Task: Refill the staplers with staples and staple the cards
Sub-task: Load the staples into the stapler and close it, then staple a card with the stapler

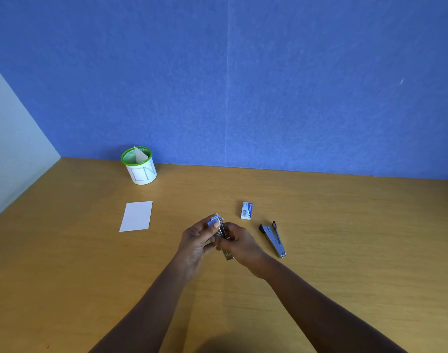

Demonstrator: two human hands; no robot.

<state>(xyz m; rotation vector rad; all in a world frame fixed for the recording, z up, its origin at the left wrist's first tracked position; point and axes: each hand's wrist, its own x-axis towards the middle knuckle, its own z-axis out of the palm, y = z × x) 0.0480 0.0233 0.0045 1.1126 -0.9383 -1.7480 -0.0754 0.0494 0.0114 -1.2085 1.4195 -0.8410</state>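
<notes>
A tan wooden surface meets a blue wall. Far left on it stands a white cup with a green rim. Nearer lies a white card, flat. Right of centre sits a small staple box, and just beyond it to the right a stapler lies opened.

Pot stood back left on table, a card in it; loose card lay before it. Right of that: held stapler, staple box behind, open stapler farthest right.
</notes>
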